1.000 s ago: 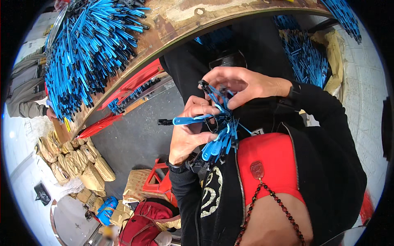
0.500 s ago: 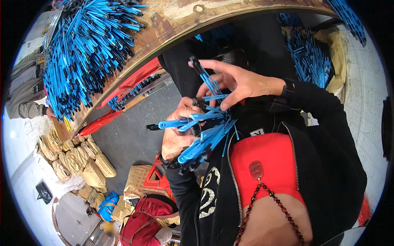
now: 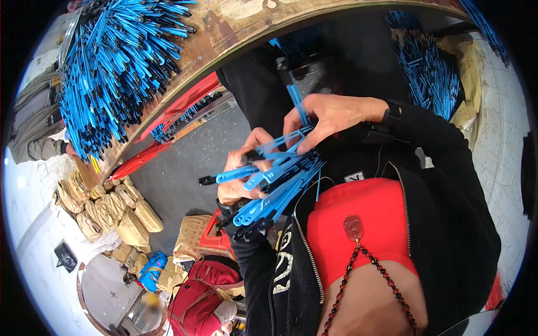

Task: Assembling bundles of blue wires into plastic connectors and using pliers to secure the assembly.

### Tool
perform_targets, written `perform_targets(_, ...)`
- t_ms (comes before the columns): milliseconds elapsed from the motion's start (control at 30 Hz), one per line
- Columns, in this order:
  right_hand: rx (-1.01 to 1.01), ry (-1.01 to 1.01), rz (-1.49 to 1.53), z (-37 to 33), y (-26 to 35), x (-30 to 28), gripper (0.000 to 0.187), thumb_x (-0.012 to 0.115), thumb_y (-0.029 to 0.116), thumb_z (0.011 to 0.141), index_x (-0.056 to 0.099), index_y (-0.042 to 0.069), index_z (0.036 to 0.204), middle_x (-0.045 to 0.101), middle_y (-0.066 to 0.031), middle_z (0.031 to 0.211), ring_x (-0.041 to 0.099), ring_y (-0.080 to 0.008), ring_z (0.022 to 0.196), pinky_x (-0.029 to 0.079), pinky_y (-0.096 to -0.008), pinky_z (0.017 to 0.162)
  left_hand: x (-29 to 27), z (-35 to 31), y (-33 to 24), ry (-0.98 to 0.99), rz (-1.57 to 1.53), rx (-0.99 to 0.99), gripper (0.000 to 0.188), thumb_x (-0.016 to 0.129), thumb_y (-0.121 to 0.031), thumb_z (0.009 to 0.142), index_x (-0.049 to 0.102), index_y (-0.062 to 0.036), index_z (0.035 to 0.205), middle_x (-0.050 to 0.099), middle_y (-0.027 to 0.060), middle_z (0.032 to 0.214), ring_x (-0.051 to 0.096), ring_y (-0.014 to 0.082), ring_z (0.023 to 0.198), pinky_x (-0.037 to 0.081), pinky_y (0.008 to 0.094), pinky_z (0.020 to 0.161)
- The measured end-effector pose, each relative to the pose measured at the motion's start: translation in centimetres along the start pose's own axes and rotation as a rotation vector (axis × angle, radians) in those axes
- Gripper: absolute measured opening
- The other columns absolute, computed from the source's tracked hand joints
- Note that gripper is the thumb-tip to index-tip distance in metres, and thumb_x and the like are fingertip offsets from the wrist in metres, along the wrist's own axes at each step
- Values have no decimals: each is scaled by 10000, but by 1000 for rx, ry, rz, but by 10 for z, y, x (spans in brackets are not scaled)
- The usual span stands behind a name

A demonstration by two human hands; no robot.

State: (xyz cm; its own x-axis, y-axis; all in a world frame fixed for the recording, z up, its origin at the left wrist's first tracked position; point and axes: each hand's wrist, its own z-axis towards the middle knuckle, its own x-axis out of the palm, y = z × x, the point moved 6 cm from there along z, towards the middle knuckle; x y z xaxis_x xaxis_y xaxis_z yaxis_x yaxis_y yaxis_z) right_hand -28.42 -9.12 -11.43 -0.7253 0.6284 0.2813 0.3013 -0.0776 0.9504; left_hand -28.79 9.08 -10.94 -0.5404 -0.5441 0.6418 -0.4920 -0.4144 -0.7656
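Note:
A fanned bundle of slim blue plastic sticks with black ends (image 3: 274,196) is in my left hand (image 3: 238,168). Its fingers are curled around the sticks, and some sticks poke out past them to the left. My right hand (image 3: 336,120) is closed, with thumb and fingers pinching a few of the same sticks at the bundle's upper right. One stick or small group, the blue sticks (image 3: 295,96), stands up between the right fingers with its black end at the top. How many sticks each hand grips is hidden by the fingers.
A large heap of the sticks (image 3: 120,73) lies on the wooden table (image 3: 241,28) at upper left. More sticks fill a paper sack (image 3: 468,84) at right. On the floor are stacked sacks (image 3: 106,210), a red stool (image 3: 216,235) and a dark red backpack (image 3: 202,291). Another person's sleeve (image 3: 39,148) shows at left.
My right fingers have closed further around the sticks, and the upright blue stick has swung to a steeper angle. My left hand and its bundle have shifted slightly.

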Motion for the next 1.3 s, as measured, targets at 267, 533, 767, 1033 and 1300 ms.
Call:
perform_targets(267, 110, -100, 65, -15, -16, -9, 259, 790, 216, 786, 730, 34, 961, 691, -23, 853, 625, -100, 762, 481, -225, 692, 4, 10, -4, 134, 141, -73, 483, 893, -200, 540, 714, -72, 969, 465, 65, 977, 492, 192, 905, 397, 320, 822)
perform_targets(533, 15, -290, 75, -33, -25, 0, 281, 806, 163, 765, 724, 6, 985, 698, -26, 852, 630, -98, 760, 488, -224, 700, 6, 1, 0, 55, 52, -106, 446, 865, -173, 540, 722, -62, 947, 461, 71, 977, 493, 191, 904, 402, 322, 840)
perform_targets(767, 52, -360, 84, -36, -24, 1, 263, 820, 147, 758, 721, -1, 951, 699, -36, 864, 627, -89, 783, 482, -224, 711, 16, 16, -6, 189, 92, -71, 482, 833, -153, 587, 703, -38, 1036, 522, 145, 1109, 539, 227, 998, 420, 347, 906)
perform_targets(1033, 39, -405, 74, -37, -22, -2, 219, 811, 145, 757, 713, 5, 894, 662, -27, 834, 598, -95, 780, 459, -247, 720, 18, 13, -12, 69, 130, -103, 460, 773, -57, 627, 684, 5, 1074, 583, 188, 1132, 568, 249, 1012, 438, 357, 926)
perform_targets(1300, -6, -388, 43, -31, -26, -2, 243, 805, 178, 737, 701, 9, 878, 643, -43, 857, 590, -129, 811, 457, -283, 751, 13, 10, -12, 17, 133, -60, 513, 780, -40, 603, 668, 52, 1095, 636, 187, 1047, 570, 254, 1003, 450, 358, 891)
